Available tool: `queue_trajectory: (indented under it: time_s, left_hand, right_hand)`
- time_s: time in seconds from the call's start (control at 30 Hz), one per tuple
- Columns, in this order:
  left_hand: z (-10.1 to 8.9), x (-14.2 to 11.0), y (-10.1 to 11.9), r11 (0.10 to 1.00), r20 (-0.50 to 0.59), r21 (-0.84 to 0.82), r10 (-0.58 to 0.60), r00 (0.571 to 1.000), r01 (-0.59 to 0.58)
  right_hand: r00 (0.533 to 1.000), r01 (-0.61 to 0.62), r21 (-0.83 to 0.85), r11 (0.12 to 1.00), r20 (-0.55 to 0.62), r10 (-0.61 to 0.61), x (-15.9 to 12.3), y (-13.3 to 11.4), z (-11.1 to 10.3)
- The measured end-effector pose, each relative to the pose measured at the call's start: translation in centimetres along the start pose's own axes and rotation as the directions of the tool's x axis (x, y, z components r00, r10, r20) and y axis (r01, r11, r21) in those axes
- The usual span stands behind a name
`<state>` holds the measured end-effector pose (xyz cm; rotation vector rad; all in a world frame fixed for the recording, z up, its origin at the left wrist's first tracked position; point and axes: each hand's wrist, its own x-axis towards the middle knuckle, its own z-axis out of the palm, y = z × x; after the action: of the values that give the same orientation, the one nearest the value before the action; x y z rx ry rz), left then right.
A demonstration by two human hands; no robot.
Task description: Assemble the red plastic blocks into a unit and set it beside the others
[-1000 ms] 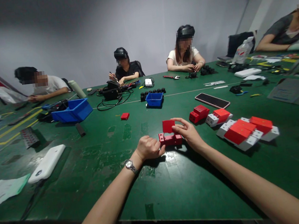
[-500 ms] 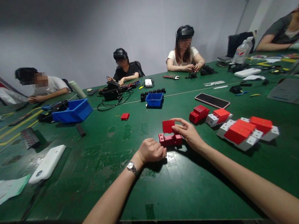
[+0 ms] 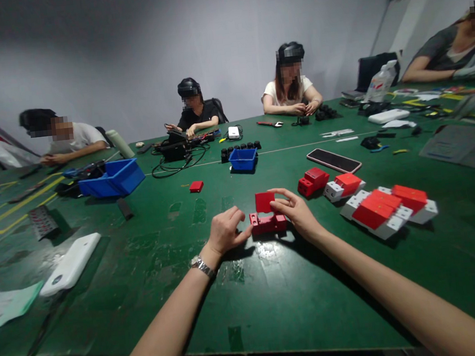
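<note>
A red surge-protector-like base (image 3: 268, 224) with a notch in its top lies on the green table (image 3: 301, 301) in front of me. My right hand (image 3: 298, 210) pinches a flat red rectangular block (image 3: 264, 202) at its right edge, just above the base's notch. Whether the block touches the base I cannot tell. At the base's left end is my left hand (image 3: 226, 230), thumb pointing at it and index finger bent apart from the thumb; nothing shows between them.
To the right sit a red unit (image 3: 313, 181) and several red-and-white units (image 3: 372, 211), with a phone (image 3: 334, 160) behind. A small red block (image 3: 196, 187), a blue tray (image 3: 244, 159), a larger blue bin (image 3: 112, 178) and a white power bank (image 3: 71, 263) lie farther left. Several co-workers sit across.
My left hand has loosened from a closed fist, its thumb and index finger now apart, and shifted slightly left. The right hand still holds the red block above the base.
</note>
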<state>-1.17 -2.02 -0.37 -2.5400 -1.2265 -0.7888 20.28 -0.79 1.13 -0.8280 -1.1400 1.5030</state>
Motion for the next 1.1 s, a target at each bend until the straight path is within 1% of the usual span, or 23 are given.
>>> queue_trajectory:
  time_s: [0.07,0.13,0.23,0.33,0.5,0.63,0.77,1.1]
  left_hand:
    - [-0.17,0.31,0.11,0.994,0.059,-0.101,-0.044,0.997,0.050]
    - [-0.24,0.61,0.33,0.987,0.125,-0.152,-0.032,0.992,0.051]
    - [-0.16,0.84,0.58,0.977,0.218,-0.210,0.021,0.976,0.026]
    - [0.00,0.80,0.55,0.962,0.262,-0.269,0.024,0.965,0.049]
    - [0.14,0.62,0.28,0.939,0.261,-0.330,-0.004,0.965,0.093]
    - [0.23,0.57,0.18,0.911,0.234,-0.392,-0.039,0.971,0.131]
    - [0.30,0.60,0.07,0.878,0.248,-0.451,-0.052,0.967,0.163]
    - [0.44,0.49,-0.24,0.857,0.251,-0.469,-0.104,0.962,0.215]
  right_hand:
    - [1.000,-0.001,-0.011,1.000,-0.005,0.001,0.04,-0.01,-0.01]
    - [1.000,0.000,-0.024,1.000,-0.005,-0.001,0.05,-0.02,-0.02]
    - [1.000,0.001,-0.033,0.999,-0.001,-0.002,0.03,-0.02,-0.06]
    - [1.000,0.002,-0.035,0.999,0.007,-0.002,0.03,0.01,-0.12]
    - [1.000,0.009,-0.047,0.999,0.003,-0.009,0.09,0.08,-0.20]
    - [1.000,0.006,-0.039,0.999,0.008,-0.006,0.05,0.07,-0.24]
    - [1.000,0.004,-0.037,0.999,0.002,-0.004,-0.01,0.04,-0.23]
    - [1.000,0.024,-0.043,0.999,0.000,-0.024,0.07,0.12,-0.21]
